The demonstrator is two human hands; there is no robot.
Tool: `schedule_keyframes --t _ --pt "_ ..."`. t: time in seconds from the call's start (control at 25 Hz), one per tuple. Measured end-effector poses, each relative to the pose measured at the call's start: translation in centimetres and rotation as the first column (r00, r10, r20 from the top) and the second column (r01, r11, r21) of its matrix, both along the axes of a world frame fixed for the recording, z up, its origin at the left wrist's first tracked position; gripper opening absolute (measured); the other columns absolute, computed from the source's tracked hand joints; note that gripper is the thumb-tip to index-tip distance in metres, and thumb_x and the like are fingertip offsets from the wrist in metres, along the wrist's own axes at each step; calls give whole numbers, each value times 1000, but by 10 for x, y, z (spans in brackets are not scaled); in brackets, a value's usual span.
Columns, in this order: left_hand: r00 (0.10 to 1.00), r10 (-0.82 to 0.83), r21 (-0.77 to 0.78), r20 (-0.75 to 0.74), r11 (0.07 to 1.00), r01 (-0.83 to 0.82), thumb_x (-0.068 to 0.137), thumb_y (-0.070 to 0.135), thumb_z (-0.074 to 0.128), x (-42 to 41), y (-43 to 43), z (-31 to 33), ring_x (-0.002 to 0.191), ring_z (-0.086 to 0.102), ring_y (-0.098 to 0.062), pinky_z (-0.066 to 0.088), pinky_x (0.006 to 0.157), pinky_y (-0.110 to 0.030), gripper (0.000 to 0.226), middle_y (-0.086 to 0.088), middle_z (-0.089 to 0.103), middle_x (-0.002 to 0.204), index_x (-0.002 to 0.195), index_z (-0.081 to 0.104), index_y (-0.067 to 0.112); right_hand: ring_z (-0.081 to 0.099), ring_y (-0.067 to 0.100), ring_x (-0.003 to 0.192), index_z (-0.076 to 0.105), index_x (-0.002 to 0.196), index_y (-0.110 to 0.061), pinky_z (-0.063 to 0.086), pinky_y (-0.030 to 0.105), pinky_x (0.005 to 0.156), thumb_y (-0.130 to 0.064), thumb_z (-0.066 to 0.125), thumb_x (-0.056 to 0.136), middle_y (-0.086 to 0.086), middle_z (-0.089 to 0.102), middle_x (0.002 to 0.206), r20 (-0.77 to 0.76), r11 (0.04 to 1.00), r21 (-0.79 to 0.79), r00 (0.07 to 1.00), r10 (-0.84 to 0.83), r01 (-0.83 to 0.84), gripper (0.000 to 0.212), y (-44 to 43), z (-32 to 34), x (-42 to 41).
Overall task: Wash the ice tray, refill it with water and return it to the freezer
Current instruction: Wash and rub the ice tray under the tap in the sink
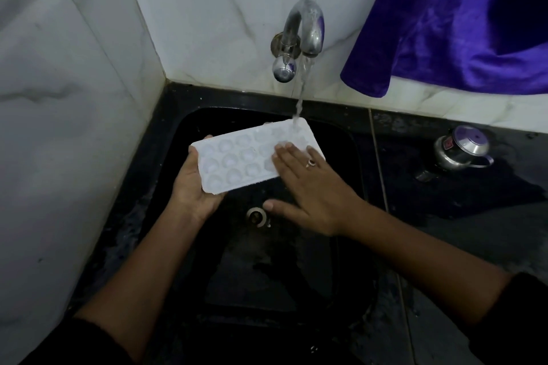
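The left hand (pixel 192 187) cupped the left end of the ice tray (pixel 237 157), thumb and fingers curled round its edge, holding it above the black sink (pixel 353 151). Water from the tap (pixel 305 27) struck the tray's far right corner. The right hand (pixel 314 187) lay flat on the right end, fingers straight. With only one wet grip, a hard rub could probably knock the tray into the sink, or spray water over the counter.

Left hand (pixel 194 187) holds ice tray (pixel 237 157) under running tap (pixel 305 27) (right hand (pixel 311 187) flat on it).
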State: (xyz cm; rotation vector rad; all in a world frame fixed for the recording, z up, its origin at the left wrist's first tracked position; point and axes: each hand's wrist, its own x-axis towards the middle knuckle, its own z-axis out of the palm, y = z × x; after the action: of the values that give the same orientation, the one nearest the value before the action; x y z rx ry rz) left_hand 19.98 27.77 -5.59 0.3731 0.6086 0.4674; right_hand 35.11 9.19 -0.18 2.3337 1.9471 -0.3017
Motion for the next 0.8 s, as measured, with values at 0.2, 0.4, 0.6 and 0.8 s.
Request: schedule_keyframes --t 0.2,0.4,0.6,0.8 --pt "997 -76 32 -18 997 76 104 50 40 17 -23 20 104 78 -34 62 92 -55 59 -18 76 122 91 88 19 -9 23 160 3 165 -7 -3 48 130 -78 10 98 12 -4 173 -37 981 68 983 -180 182 99 8 7 16" --pt "994 -113 16 5 993 113 112 48 36 24 -22 18 113 75 -37 61 95 -54 57 -21 73 130 116 81 14 -11 20 160 2 166 -10 -1 47 130 -76 15 101 9 -6 173 -13 999 35 999 -39 40 93 -3 5 15" --pt "992 -121 -37 36 992 122 111 55 37 35 -13 4 128 66 -41 57 102 -57 60 -23 65 142 150 57 13 -11 21 160 2 166 -10 -3 45 130 -81 12 97 9 -6 173 -42 998 44 999 -32 34 99 -5 6 -2" --pt "985 -168 -57 39 984 170 111 50 42 46 -21 -7 134 60 -45 47 111 -63 55 -24 58 149 149 57 13 -9 21 160 1 166 -11 -3 46 130 -78 11 99 10 -4 174 -4 992 35 993 -118 118 95 7 18 28"
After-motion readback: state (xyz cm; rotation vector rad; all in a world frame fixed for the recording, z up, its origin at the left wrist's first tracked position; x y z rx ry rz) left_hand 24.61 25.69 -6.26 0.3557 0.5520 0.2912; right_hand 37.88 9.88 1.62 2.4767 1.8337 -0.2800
